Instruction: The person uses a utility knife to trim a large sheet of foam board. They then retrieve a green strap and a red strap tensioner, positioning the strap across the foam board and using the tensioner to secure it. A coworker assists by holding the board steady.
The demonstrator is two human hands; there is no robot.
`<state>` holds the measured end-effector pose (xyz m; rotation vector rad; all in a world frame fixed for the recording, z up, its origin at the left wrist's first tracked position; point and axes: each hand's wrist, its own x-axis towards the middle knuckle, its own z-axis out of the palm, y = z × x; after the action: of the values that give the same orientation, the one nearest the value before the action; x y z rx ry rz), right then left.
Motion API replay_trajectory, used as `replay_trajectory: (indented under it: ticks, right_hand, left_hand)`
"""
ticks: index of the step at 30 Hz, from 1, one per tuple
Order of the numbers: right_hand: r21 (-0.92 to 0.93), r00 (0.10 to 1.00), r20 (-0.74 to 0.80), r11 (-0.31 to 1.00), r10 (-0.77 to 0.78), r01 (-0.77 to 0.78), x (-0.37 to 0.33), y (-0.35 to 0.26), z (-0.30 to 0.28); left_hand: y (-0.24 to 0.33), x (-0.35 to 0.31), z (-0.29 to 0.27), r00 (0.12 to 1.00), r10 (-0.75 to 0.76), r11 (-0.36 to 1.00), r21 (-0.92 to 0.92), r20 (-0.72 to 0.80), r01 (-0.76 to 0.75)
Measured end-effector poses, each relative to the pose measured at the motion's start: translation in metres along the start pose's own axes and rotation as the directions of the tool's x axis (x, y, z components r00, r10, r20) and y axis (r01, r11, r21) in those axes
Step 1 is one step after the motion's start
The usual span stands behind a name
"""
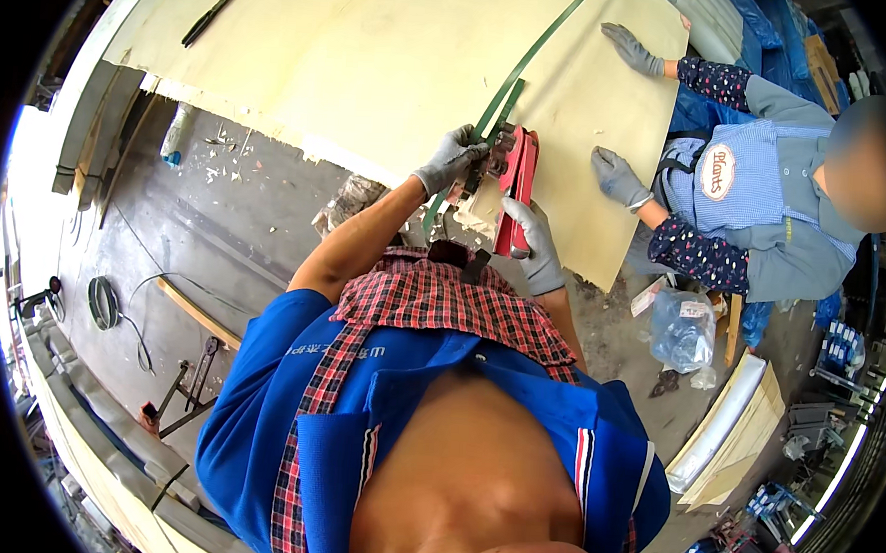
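A manual strapping tool (520,185) with red handles and a dark metal head sits at the near edge of a pale yellow board (375,53). A green strap (535,53) runs across the board to the tool, and a short strap end stands beside it. My left hand (451,160), in a grey glove, is closed around the strap by the tool's head; its fingertips are partly hidden. With my right hand (537,246), also gloved, I grip the lower end of the red handles. The strap's path below the board edge is mostly hidden.
Across the board's right corner, a co-worker rests two gloved hands (620,178) on it. A black marker or knife (208,19) lies at the far left. On the floor are a wooden strip (199,311), a coil of strap (104,302) and a clear plastic bag (683,324).
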<state>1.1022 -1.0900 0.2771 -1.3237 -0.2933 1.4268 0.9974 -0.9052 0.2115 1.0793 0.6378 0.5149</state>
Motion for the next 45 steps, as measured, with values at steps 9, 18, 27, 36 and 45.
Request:
replay_trajectory:
  ticks: [9, 18, 27, 36, 45]
  right_hand:
    - [-0.010, 0.988, 0.089, 0.992, 0.124, -0.124, 0.005, -0.026, -0.042]
    - [0.073, 0.969, 0.218, 0.988, 0.117, -0.136, 0.021, 0.000, -0.077]
    - [0.143, 0.966, 0.207, 0.972, 0.157, -0.189, 0.023, -0.005, -0.075]
    - [0.016, 0.985, 0.060, 0.987, 0.160, -0.161, -0.001, -0.016, -0.062]
    - [0.086, 0.990, 0.036, 0.986, 0.138, -0.141, -0.008, -0.008, -0.053]
  left_hand:
    - [-0.004, 0.008, -0.020, 0.990, -0.120, 0.985, -0.115, 0.068, 0.127]
    - [0.004, -0.002, -0.017, 0.981, -0.195, 0.938, -0.287, 0.022, 0.193]
    - [-0.006, 0.008, -0.015, 0.998, -0.043, 0.999, -0.018, -0.036, 0.042]
    - [-0.003, 0.005, -0.008, 0.992, -0.118, 0.992, -0.057, -0.053, 0.115]
    - [-0.004, 0.007, -0.005, 0.994, -0.102, 0.990, 0.090, -0.050, 0.106]
